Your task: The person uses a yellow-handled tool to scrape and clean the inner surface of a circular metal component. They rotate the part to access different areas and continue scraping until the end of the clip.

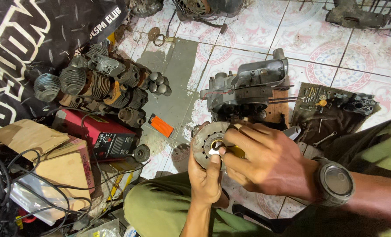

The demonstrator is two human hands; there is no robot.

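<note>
Left hand [205,175] grips round metal clutch disc [208,145] from 6 o'clock, thumb pressed on its hub, flat face toward camera, axis pointing up at viewer, right hand [266,160] pinching hub from 3 o'clock, engine casing [244,90] at 12 o'clock, cloth [323,118] with small parts at 2 o'clock.

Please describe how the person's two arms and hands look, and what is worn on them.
Both forearms are bare, with no sleeves and no gloves. The right wrist wears a large round grey wristwatch with a dark strap. The left hand and right hand show no rings.
</note>
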